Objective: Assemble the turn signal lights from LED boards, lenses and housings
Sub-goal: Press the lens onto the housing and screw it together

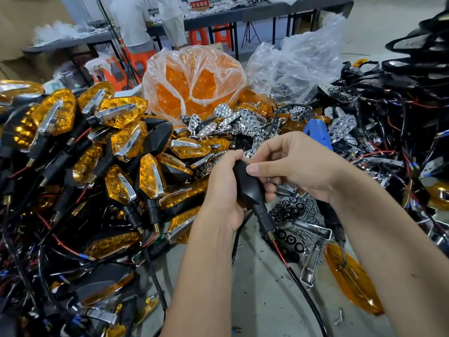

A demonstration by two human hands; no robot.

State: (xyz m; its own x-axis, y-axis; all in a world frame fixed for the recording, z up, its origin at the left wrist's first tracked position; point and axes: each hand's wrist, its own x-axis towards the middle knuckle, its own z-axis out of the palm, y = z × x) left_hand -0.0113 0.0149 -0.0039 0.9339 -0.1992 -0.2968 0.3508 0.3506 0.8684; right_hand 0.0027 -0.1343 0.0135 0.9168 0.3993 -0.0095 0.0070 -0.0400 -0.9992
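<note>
Black housing (245, 183) (both hands' fingers (252, 169) curled round)

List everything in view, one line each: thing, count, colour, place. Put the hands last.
Finished turn signals: many, amber lens on black body, piled left.
Bag of lenses: one, clear bag with orange lenses, back centre.
Empty-looking bag: one, clear, back right.
Reflectors: many, chrome, heap behind the hands.
Wired black parts: many, black with red and black wires, right.
Loose lens: one, amber, lower right.
Screws: many, silver, right of the hands.
Stools: several, orange, background.
People: two, light clothing, at back tables.
Housing: one, black, wire trailing, held in both hands.
Left hand: grips the housing.
Right hand: pinches the housing's top.
</note>
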